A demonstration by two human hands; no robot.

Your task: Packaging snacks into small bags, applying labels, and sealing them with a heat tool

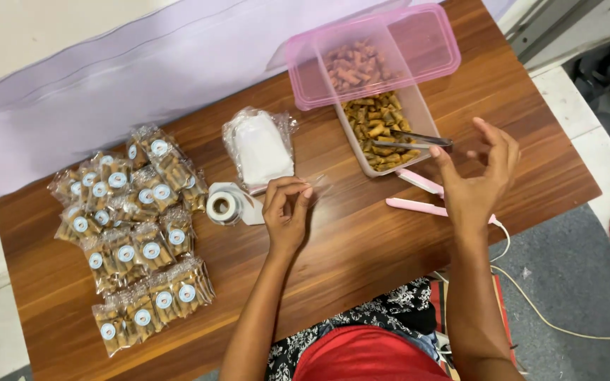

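At centre tabletop (361,247), a small clear plastic bag (317,185) is pinched by the left hand (285,212); at three o'clock, the right hand (478,176) is held with fingers spread beside the metal tongs (418,140).

There is one view only, from the person's head, looking almost straight down on the wooden table (361,247). The table fills most of the picture and lies turned at an angle. The camera is close, above the table's near edge; floor shows beyond the table's right end.
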